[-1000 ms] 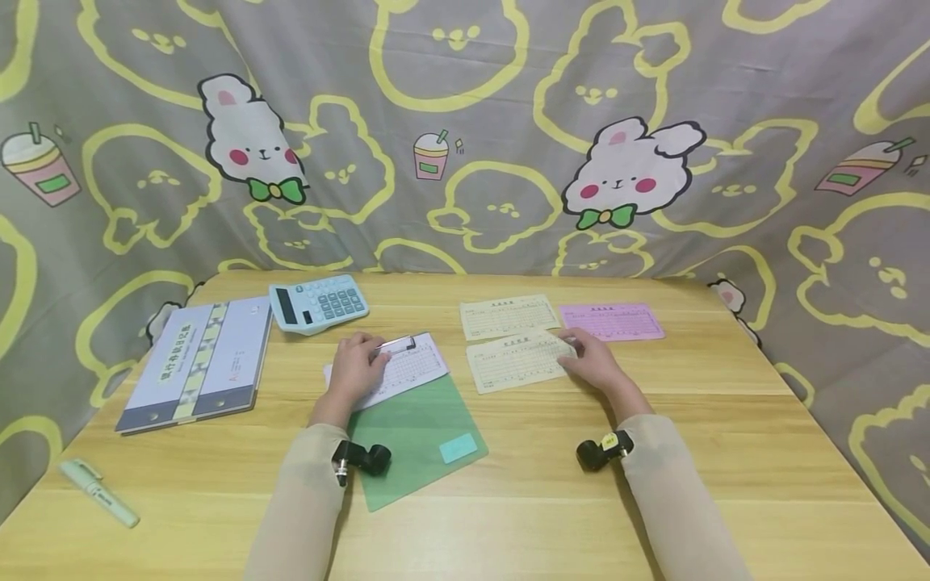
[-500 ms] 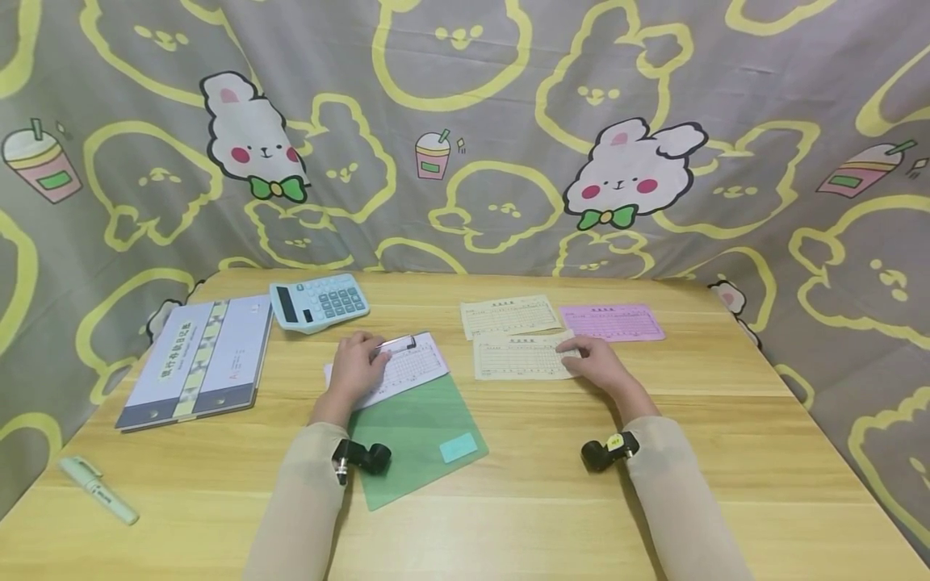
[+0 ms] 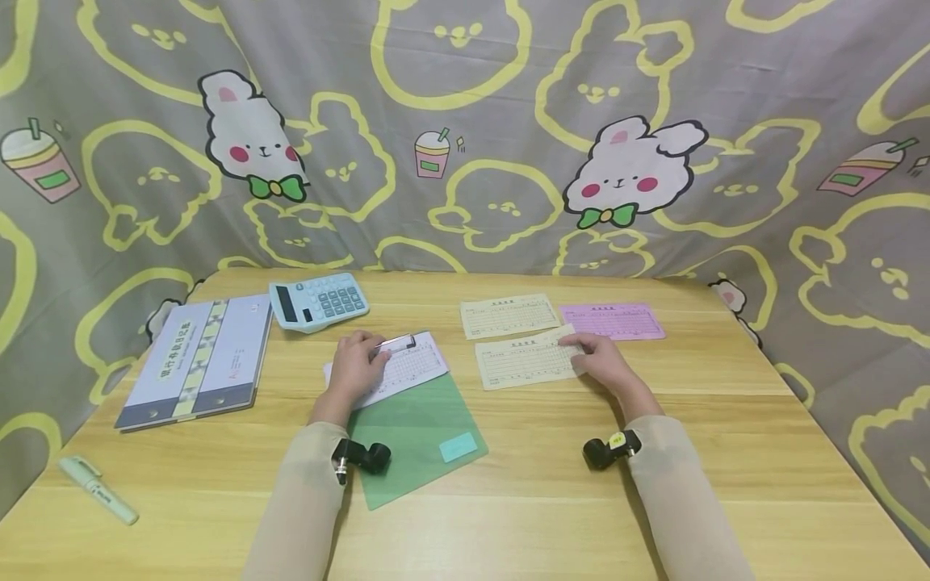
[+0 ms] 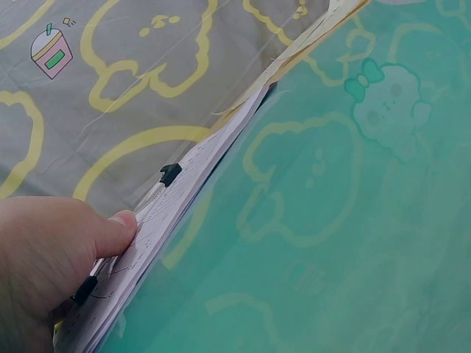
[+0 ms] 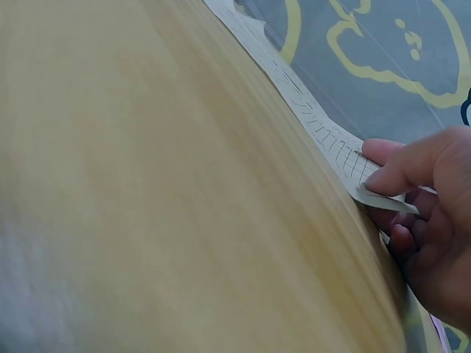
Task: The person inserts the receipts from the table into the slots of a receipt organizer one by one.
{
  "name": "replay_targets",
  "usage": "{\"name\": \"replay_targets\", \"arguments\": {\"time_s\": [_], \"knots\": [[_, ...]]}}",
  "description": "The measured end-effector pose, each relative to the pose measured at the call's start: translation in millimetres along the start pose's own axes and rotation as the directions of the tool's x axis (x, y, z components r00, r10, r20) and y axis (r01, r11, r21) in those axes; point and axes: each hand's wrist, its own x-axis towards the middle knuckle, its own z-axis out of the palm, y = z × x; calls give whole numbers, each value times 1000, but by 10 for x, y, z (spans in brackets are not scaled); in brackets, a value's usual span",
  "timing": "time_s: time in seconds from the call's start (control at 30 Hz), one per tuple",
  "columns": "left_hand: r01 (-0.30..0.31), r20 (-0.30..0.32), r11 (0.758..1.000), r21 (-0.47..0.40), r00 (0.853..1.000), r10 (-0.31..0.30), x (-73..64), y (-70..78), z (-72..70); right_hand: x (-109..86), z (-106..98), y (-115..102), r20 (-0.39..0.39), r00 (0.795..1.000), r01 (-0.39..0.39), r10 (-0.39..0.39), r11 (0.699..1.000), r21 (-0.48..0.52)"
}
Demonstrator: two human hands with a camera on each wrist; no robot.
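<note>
In the head view my left hand (image 3: pixel 356 367) holds the top of a green translucent clipboard (image 3: pixel 414 452), its thumb over the metal clip (image 3: pixel 398 345). Under that clip lie printed white forms (image 3: pixel 417 369); the left wrist view shows the thumb (image 4: pixel 118 232) on the clip and the stacked paper edges. To the right, my right hand (image 3: pixel 605 363) pinches the right end of a pale yellow printed slip (image 3: pixel 523 359). Seen from the right wrist, the slip (image 5: pixel 342 151) bends between thumb and fingers. My left fingertips are hidden.
Behind the pinched slip lie another pale yellow slip (image 3: pixel 508 316) and a pink slip (image 3: pixel 617 321). A blue calculator (image 3: pixel 320 303) and a lavender account book (image 3: pixel 196 363) stand at the left. A pale green highlighter (image 3: pixel 99 491) rests near the left front. A patterned curtain (image 3: pixel 501 89) closes the back.
The pinched yellow slip has shifted slightly right and turned, first level, then its right end swung away from me. My right hand moved a little right with it. The left hand stays put.
</note>
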Motion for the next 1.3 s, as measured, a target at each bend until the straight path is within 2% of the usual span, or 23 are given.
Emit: {"name": "replay_targets", "arguments": {"time_s": [0.2,0.43,0.7,0.93,1.13,1.3], "knots": [[3,3,1000,-2,1000,-3,-2,-1,-1,-8,2,-14,-13,1000,-14,14,1000,19],[3,5,1000,-5,1000,-3,3,-4,6,-14,26,-30,-56,998,-30,29,999,-17],[0,-4,1000,-11,1000,0,-2,-3,-3,46,-22,-90,19,997,-69,71,992,-102],[2,2,1000,-14,1000,-2,2,-8,-3,58,-24,-148,29,993,-107,111,986,-124],[9,7,1000,-15,1000,-9,3,2,-7,24,-32,-181,36,997,-57,64,984,-166],[19,9,1000,-16,1000,-18,-3,10,-12,-21,-45,-230,78,997,2,6,995,-102]]}}
